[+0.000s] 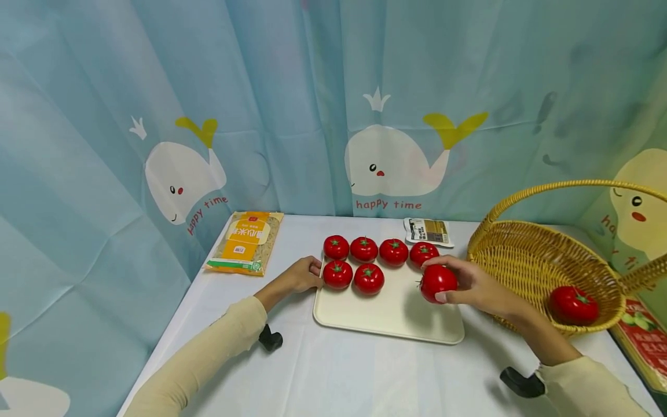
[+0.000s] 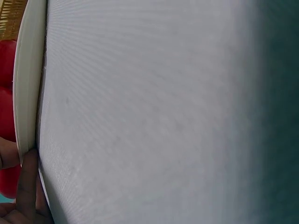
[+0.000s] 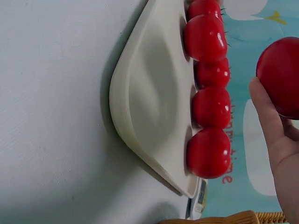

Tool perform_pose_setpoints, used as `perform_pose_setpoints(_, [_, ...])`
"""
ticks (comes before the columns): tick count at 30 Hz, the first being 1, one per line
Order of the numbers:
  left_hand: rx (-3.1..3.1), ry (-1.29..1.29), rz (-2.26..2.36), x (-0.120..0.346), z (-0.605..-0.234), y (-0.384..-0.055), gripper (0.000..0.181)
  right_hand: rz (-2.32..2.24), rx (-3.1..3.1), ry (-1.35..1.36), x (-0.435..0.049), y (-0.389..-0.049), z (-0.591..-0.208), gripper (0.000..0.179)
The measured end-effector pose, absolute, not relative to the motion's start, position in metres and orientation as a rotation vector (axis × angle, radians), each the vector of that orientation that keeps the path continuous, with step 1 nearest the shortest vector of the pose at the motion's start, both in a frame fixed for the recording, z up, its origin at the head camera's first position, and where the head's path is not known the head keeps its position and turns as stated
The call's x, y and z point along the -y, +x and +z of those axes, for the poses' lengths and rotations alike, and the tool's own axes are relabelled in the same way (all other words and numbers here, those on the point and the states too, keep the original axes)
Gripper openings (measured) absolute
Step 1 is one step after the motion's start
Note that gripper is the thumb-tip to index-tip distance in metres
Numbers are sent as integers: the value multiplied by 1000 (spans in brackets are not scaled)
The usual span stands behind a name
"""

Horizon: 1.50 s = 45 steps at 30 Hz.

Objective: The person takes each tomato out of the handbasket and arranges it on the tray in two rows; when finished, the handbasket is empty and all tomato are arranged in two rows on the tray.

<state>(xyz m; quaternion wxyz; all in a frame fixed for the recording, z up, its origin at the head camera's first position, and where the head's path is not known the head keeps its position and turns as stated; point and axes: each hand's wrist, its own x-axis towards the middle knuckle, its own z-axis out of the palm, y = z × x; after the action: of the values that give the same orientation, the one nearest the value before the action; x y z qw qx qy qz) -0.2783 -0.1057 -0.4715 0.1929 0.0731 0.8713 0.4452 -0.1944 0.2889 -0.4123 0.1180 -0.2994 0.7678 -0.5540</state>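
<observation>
A red tomato (image 1: 439, 282) is in my right hand (image 1: 476, 284), gripped between thumb and fingers above the right side of a cream tray (image 1: 385, 318). The right wrist view shows that tomato (image 3: 282, 77) held clear of the tray surface. On the tray, several tomatoes (image 1: 393, 252) form a back row, and two more (image 1: 369, 279) sit in front at the left. At the tray's left edge, my left hand (image 1: 301, 274) pinches the rim. In the left wrist view its thumb (image 2: 7, 154) lies over the rim, with fingers on the outer side.
To the right stands a yellow wicker basket (image 1: 513, 272) with a tall handle and one tomato (image 1: 573, 305) inside. A bag of grain (image 1: 245, 243) lies at the back left, a small packet (image 1: 428, 231) behind the tray. A red printed box (image 1: 643, 333) lies beyond the basket.
</observation>
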Motion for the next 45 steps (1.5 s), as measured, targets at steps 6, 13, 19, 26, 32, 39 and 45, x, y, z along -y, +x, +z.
perform_pose_setpoints(6, [-2447,203,1253,105,-471,-277,45,-1638,-2135,-954,-285,-195,-413,54])
perform_pose_setpoints(13, [-2451,196,1256,104,-470,-278,45,-1648,-2134,-955,-282,-196,-414,50])
perform_pose_setpoints(19, [-2460,194,1236,104,-470,-277,44,-1623,-2202,-938,-281,-197,-413,49])
perform_pose_setpoints(26, [-2459,192,1244,104,-470,-276,44,-1616,-2234,-915,-280,-199,-414,59])
perform_pose_setpoints(32, [-2430,191,1271,105,-470,-276,45,-1576,-2296,-903,-278,-201,-420,52])
perform_pose_setpoints(39, [-2437,187,1269,107,-472,-277,45,-1574,-2261,-915,-274,-201,-423,38])
perform_pose_setpoints(45, [-2437,209,1250,106,-471,-278,44,-1442,-2523,-881,-266,-201,-422,38])
